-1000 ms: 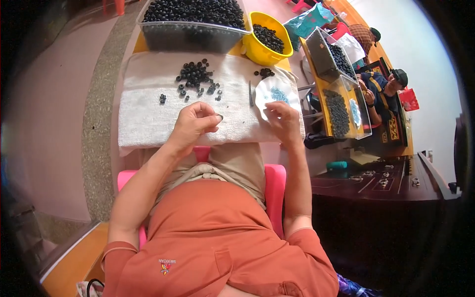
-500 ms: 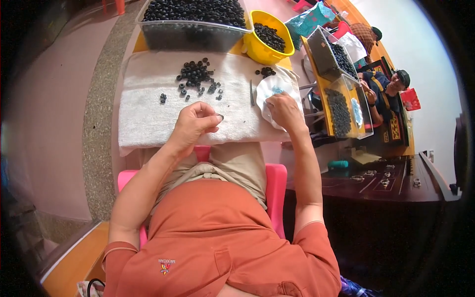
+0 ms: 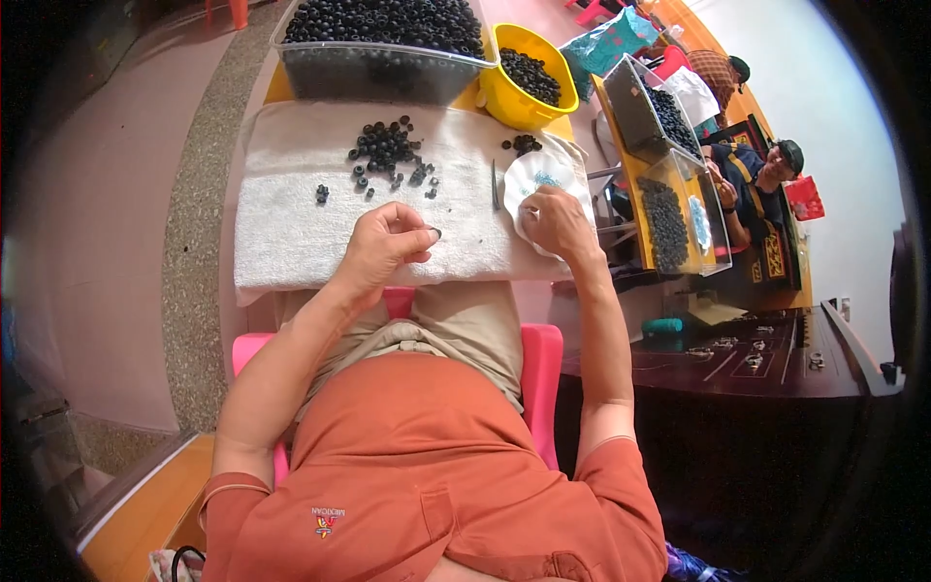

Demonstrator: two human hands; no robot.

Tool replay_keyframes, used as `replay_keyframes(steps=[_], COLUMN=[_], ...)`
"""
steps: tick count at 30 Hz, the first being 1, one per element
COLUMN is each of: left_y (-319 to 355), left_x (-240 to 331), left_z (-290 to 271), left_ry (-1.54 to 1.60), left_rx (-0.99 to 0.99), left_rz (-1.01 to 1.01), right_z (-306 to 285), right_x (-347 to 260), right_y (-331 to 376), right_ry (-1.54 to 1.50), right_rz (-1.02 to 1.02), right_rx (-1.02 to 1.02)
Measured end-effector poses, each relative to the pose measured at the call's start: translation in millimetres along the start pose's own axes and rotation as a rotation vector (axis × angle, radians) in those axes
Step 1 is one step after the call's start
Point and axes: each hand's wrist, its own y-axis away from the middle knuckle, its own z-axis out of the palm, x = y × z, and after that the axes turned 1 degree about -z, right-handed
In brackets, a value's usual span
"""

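Observation:
My left hand [image 3: 386,250] hovers over the near part of a white towel [image 3: 281,228]. Its thumb and forefinger pinch a small black rubber-like part [image 3: 435,234]. My right hand [image 3: 561,225] is closed, fingertips together, above the near side of a white wavy-rimmed dish [image 3: 519,173]. Whatever those fingertips hold is hidden. Small blue pieces [image 3: 549,179] lie in the dish. A loose pile of black ring-shaped parts [image 3: 386,145] sits on the towel beyond my left hand. Left of the dish lies a thin dark tool [image 3: 495,184], perhaps tweezers.
Behind the towel stand a clear bin [image 3: 378,76] of black parts and a yellow tub [image 3: 524,82] with more. A few parts [image 3: 525,144] lie beside the dish. At right, a co-worker [image 3: 752,184] sits by another table with clear bins [image 3: 667,223].
My right hand has drawn back slightly toward me, so more of the blue pieces shows. My left hand keeps its pinch in nearly the same place.

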Motion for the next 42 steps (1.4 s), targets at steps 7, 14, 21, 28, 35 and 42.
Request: replay_keyframes(steps=[7, 14, 21, 28, 35, 42], left_y=[-2, -1, -1, -2, -3, -3], left_x=[-3, -1, -2, -3, -5, -5], left_z=[-2, -1, -1, -2, -4, -2], left_ry=[0.013, 0.001, 0.002, -0.012, -0.001, 0.005], left_rx=[-0.006, 0.000, 0.004, 0.009, -0.006, 0.000], left_rz=[-0.004, -0.005, -0.005, 0.000, -0.009, -0.011], right_z=[1, 4, 6, 12, 16, 17], right_x=[6, 5, 8, 10, 9, 14], right_y=[6, 9, 12, 14, 16, 18], right_ry=[-0.037, -0.016, -0.025, -0.089, -0.280, -0.296], right_rz=[0.029, -0.023, -0.026, -0.051, 0.060, 0.075], right_rx=[0.081, 0.145, 0.147, 0.154, 0.225, 0.219])
